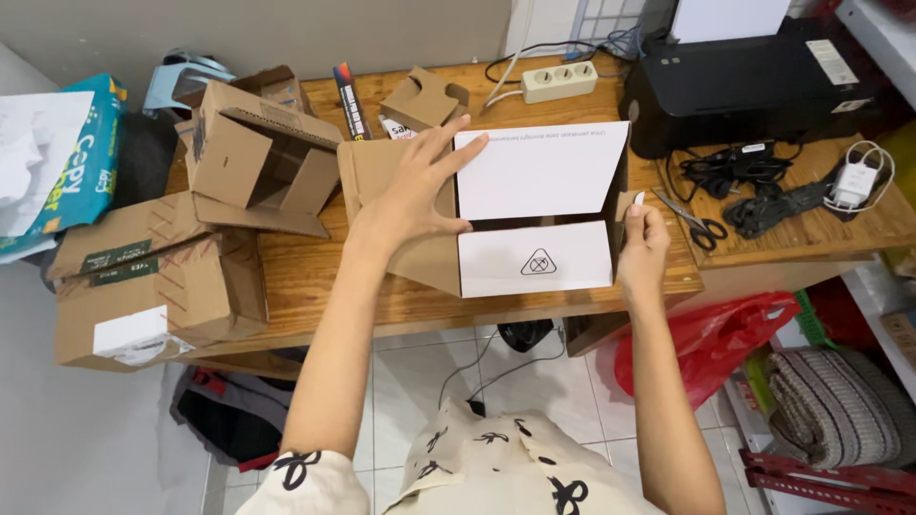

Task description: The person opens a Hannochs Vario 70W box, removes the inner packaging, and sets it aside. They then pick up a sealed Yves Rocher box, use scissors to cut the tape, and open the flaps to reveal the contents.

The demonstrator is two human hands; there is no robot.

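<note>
Hands, two, bare, both on one open cardboard box (420, 257) at the front edge of the wooden surface (315, 277). Left hand (420, 186): fingers spread, palm flat against the box's left flap and the edge of the white sheet (539, 170), pressing rather than gripping. Right hand (644, 238): fingers curled around the box's right wall, with a small white piece pinched at the fingertips. White sheet: stands upright inside the box against its rear wall; a second white panel (534, 259) with a small triangular mark covers the front face. Other items on the surface: an empty folded carton (258, 157) to the left, open and tilted; a sealed carton (153, 296) with a white label overhanging the left corner; a small cardboard insert (425, 98) at the rear; a white power strip (558, 81) just behind the sheet; scissors (692, 221) just beside the right hand; a black printer (754, 81) with paper loaded, rear right; tangled black cables (754, 186) and a white charger (852, 183) near it. Below, right: a red plastic bag (725, 339) on the floor.
</note>
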